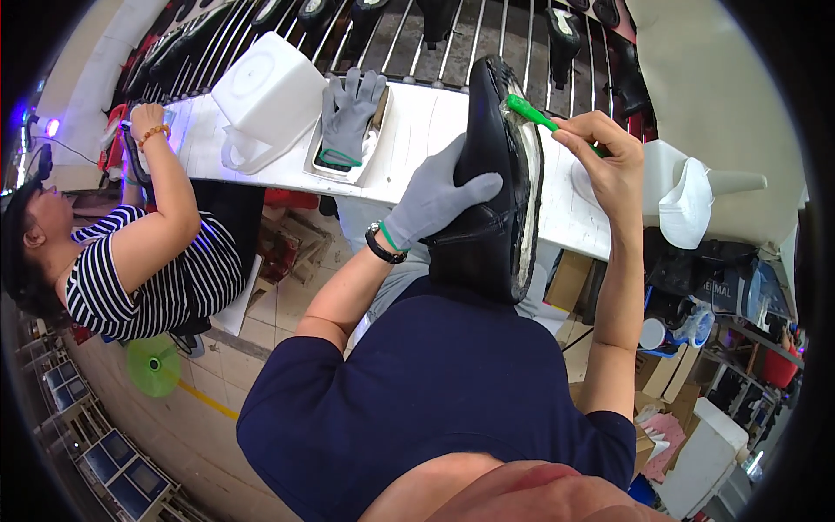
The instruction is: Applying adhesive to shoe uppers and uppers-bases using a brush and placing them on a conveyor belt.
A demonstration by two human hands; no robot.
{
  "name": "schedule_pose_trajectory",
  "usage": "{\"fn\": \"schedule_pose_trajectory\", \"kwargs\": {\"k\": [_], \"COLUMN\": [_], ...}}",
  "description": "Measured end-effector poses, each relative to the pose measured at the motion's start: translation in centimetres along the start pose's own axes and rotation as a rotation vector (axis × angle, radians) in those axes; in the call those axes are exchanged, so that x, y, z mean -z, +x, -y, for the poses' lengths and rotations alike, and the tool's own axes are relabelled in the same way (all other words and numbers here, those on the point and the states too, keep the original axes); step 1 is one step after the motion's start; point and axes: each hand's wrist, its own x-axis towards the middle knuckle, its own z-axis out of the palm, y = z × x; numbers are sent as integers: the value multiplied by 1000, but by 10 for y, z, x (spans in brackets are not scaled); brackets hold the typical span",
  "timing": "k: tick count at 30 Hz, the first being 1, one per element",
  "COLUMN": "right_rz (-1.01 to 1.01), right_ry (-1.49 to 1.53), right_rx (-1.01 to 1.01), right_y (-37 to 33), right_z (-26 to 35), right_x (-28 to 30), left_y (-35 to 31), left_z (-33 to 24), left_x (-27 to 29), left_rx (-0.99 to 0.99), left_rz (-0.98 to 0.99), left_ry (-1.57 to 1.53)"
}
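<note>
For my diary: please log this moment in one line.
left hand: gloved, holding black boot | right hand: bare, holding green tool at pale underside

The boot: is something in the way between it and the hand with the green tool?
Nothing visible. The bare right hand holds the green tool, whose far end is already at the pale underside of the boot. The gloved left hand holds the boot's other side, clear of the tool.
</note>
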Motion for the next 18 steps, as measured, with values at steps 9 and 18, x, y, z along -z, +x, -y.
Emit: {"fn": "schedule_pose_trajectory", "kwargs": {"k": [9,18], "right_rz": [-83,187], "right_ry": [81,212], "right_rx": [-138,-130], "right_y": [26,31], "right_z": [-10,-15], "right_x": [-5,17], "left_y": [-4,-5], "left_z": [-8,1], "left_x": [6,9], "left_rx": [-39,-35], "left_rz": [3,38], "left_ry": [391,184]}}
